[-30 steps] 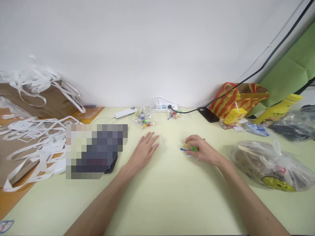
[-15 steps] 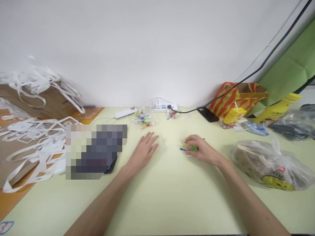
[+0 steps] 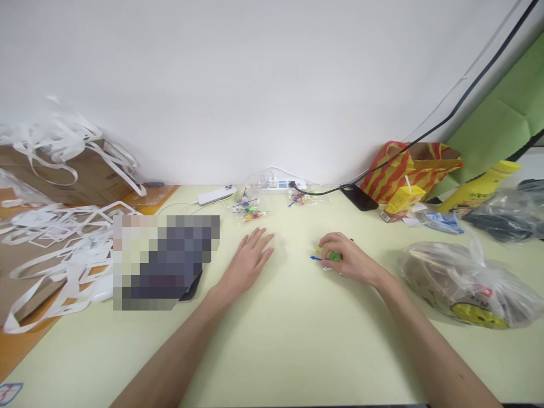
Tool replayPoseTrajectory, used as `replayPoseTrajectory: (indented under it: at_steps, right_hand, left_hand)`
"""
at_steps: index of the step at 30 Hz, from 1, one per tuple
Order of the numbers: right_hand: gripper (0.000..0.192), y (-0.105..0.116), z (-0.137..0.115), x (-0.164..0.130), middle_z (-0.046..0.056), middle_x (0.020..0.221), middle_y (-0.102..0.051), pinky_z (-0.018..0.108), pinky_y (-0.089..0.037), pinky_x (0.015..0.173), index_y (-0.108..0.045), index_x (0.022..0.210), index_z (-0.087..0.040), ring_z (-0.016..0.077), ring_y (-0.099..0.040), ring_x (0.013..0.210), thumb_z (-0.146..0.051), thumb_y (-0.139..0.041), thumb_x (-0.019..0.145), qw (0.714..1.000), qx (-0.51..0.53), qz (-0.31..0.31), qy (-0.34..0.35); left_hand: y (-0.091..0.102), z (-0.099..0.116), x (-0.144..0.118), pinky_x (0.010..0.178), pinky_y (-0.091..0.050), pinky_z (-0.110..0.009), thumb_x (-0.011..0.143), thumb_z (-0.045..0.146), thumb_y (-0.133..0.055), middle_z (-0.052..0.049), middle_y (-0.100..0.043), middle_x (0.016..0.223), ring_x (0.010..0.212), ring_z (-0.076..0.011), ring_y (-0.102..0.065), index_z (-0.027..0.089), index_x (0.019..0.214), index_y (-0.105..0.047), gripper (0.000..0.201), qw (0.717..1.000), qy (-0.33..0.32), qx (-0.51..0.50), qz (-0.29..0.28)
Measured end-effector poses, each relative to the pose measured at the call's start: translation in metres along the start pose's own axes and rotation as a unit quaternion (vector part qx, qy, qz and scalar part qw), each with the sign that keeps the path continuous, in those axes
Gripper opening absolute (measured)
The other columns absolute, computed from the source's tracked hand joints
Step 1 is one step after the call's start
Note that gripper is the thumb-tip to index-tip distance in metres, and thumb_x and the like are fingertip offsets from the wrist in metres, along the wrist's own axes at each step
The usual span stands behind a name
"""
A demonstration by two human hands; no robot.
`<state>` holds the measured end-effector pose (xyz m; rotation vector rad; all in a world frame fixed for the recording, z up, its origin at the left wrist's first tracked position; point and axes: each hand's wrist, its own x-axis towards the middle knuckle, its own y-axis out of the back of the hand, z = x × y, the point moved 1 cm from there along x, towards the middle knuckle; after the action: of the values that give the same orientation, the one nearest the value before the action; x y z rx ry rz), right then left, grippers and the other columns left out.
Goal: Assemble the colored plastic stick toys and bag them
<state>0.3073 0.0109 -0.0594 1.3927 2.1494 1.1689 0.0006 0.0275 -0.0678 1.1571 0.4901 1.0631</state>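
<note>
My left hand (image 3: 250,259) lies palm down on the pale green table, its fingers stretched out and slightly spread, with nothing in them. Just beyond its fingertips is a faint clear plastic bag (image 3: 283,246). To the right, my right hand (image 3: 346,258) curls its fingers over a small group of coloured plastic pieces at the tabletop. A green round piece (image 3: 335,256) shows between thumb and fingers. A blue arrow-shaped piece (image 3: 315,258) sticks out to the left, and a bit of yellow shows above it. The fingers hide the rest of the group.
Clear packets of coloured pieces (image 3: 250,212) lie by a white power strip (image 3: 280,185) at the wall. A blurred-out dark object (image 3: 172,258) is left of my hands. Right stand a knotted plastic bag (image 3: 446,283), black phone (image 3: 360,198), yellow drink carton (image 3: 403,202) and striped bag (image 3: 382,170).
</note>
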Motion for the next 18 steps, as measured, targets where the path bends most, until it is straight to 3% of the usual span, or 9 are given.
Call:
replayPoseTrajectory:
  at_steps: [18]
  right_hand:
    - [0.009, 0.0005, -0.0017, 0.0004, 0.008, 0.118, -0.064, 0.045, -0.046, 0.097, -0.069, 0.082, -0.025, 0.0289, -0.056, 0.117, -0.027, -0.065, 0.089, 1.000, -0.011, -0.004, -0.002]
  left_hand:
    - [0.0006, 0.0003, 0.0001, 0.126, -0.019, -0.051, 0.107, 0.044, -0.028, -0.005, -0.033, 0.164, 0.155, -0.0236, -0.020, 0.029, 0.149, -0.042, 0.046, 1.000, 0.004, 0.002, -0.008]
